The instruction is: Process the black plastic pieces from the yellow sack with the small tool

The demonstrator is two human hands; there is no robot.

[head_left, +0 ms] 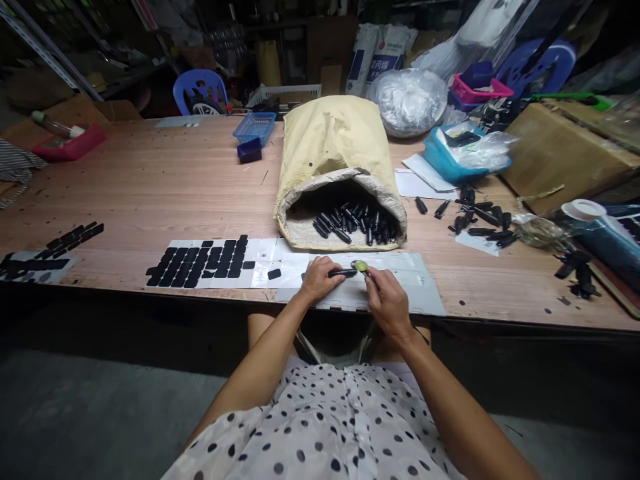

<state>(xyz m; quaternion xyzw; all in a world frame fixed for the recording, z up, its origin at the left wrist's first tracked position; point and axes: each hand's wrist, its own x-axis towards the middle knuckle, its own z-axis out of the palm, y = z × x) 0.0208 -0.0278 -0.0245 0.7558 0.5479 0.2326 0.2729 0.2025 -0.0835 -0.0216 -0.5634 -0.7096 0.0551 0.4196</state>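
Note:
At the table's front edge, my left hand (321, 280) is closed on a slim black plastic part (343, 272), which lies sideways over the grey board (420, 293). My right hand (389, 303) pinches a small tool with a round yellow-green head (360, 265), its head at the right end of the black part. The tool's exact kind is too small to tell. Just beyond both hands, a yellow woven sack (333, 137) lies with its mouth toward me, and glossy black parts (370, 223) fill its opening.
Rows of flat black pieces (190, 263) lie on white sheets to the left. More black parts (487, 217) are scattered on the right, near a blue basin (445, 160) and a cardboard box (565, 147). Small blue baskets (255, 127) stand behind, left of the sack.

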